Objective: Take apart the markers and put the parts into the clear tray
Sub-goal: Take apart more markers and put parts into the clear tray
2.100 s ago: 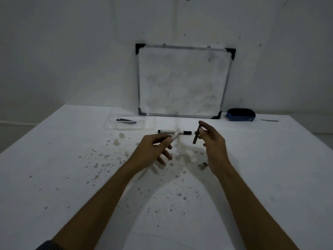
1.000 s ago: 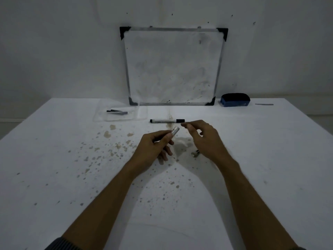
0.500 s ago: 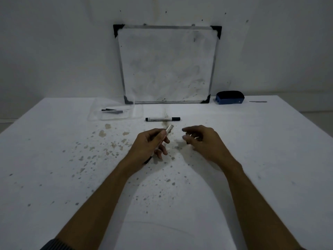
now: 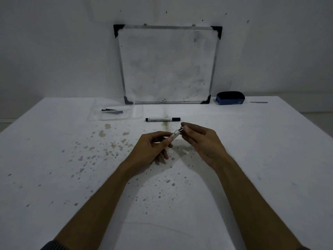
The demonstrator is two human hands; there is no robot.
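Two hands meet just above the middle of the frame in the head view, over a stained white table (image 4: 54, 159). The left hand (image 4: 153, 147) grasps a white marker barrel (image 4: 175, 134), thumb and fingers curled round its lower part, so that the barrel tilts up to the right. The right hand (image 4: 201, 141) pinches the barrel's dark upper end between thumb and fingertips; whether that end is a separate piece cannot be made out.

Just above the hands, a whole marker (image 4: 163, 119) lies flat on the table, crosswise, with dark ends and a white body. To its left, in the upper left part of the tabletop, sits the clear tray (image 4: 93, 116), holding a few thin dark parts (image 4: 112, 110). Behind them a smudged whiteboard (image 4: 167, 65) leans upright against the wall, and a blue eraser (image 4: 230, 100) rests to its right at the table's far edge. Brownish spots speckle the table left of the hands and below them.
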